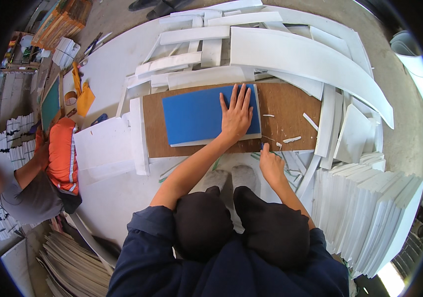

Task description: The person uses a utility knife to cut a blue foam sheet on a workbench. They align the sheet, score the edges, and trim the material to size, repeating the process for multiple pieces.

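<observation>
A blue rectangular panel (191, 115) lies on a brown wooden board (290, 104) in front of me. White material shows along the panel's right and near edges. My left hand (237, 115) presses flat on the panel's right part, fingers spread. Just off the near right corner, my right hand (273, 166) is closed around a small blue-tipped tool (264, 146), mostly hidden in the fist. Thin white offcuts (291, 139) are scattered on the board to the right of the panel.
White foam-like strips (186, 34) pile up beyond the board, with a long curved piece (310, 57) at right. A stack of white panels (365, 213) stands near right. At left sits another person (33, 193) by an orange garment (63, 153); yellow gloves (85, 98) lie beyond.
</observation>
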A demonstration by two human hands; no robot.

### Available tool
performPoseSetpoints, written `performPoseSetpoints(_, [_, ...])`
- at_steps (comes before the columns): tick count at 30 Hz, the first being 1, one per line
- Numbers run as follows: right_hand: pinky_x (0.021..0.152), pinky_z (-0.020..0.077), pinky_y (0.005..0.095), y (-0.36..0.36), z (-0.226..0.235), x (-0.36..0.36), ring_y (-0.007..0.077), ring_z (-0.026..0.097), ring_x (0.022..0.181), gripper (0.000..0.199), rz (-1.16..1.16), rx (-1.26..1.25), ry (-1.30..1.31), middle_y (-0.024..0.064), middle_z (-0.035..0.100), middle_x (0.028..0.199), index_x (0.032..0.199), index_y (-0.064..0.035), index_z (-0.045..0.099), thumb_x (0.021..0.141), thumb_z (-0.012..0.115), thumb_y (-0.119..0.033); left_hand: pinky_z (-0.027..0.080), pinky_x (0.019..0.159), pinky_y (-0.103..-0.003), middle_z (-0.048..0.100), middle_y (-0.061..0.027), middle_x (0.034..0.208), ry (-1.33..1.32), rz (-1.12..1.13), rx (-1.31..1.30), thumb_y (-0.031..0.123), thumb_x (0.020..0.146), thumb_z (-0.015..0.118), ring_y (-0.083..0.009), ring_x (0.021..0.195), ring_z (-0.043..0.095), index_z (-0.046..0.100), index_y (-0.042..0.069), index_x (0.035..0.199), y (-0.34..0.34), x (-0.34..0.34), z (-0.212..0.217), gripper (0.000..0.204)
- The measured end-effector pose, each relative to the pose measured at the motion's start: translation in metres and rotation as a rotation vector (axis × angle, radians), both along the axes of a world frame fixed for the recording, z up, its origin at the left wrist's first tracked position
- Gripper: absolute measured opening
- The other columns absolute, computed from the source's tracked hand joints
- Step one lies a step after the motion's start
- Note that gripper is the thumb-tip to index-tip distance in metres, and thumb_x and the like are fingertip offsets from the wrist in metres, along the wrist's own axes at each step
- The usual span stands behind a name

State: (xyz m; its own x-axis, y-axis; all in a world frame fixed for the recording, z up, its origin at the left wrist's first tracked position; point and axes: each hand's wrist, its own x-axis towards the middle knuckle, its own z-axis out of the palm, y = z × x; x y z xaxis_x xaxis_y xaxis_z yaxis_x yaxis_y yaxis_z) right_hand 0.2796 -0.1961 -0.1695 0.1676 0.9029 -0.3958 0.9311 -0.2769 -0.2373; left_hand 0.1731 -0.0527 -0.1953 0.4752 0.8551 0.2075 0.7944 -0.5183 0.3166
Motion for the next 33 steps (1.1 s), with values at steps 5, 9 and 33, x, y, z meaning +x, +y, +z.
performPoseSetpoints(5, [0.074, 0.0469, 0.0491, 0.034, 0.041, 0.021, 0.0372, 0.062, 0.083, 0.027, 0.033, -0.157, 0.054, 0.0233, 0.063, 0.079, 0.096, 0.0004, 0.054, 0.088, 0.046, -0.024, 0.005, 0.104, -0.059, 0.021, -0.0077, 0.145, 0.015, 0.000, -0.020, 0.023, 0.089, 0.041, -0.0258, 0.136, 0.014, 0.027, 0.006, 0.137, -0.001, 0.002, 0.000, 0.053])
performPoseSetpoints(9, [0.076, 0.0469, 0.0474, 0.073, 0.052, 0.035, 0.0371, 0.062, 0.085, 0.029, 0.225, -0.389, 0.044, 0.0209, 0.064, 0.087, 0.100, -0.0015, 0.058, 0.087, 0.046, -0.025, 0.006, 0.104, -0.059, 0.021, -0.0079, 0.145, 0.021, 0.003, -0.016, 0.023, 0.089, 0.042, -0.0260, 0.136, 0.014, 0.027, 0.006, 0.137, 0.001, 0.000, 0.002, 0.053])
performPoseSetpoints(33, [0.081, 0.0440, 0.0516, 0.117, 0.011, 0.019, 0.0422, 0.058, 0.092, 0.028, -0.010, -0.112, 0.116, 0.0270, 0.061, 0.092, 0.101, -0.0002, 0.049, 0.089, 0.038, -0.022, 0.004, 0.104, -0.060, 0.021, -0.0068, 0.146, 0.017, 0.018, -0.023, 0.024, 0.089, 0.042, -0.0260, 0.136, 0.013, 0.027, 0.007, 0.138, -0.001, 0.000, -0.005, 0.054])
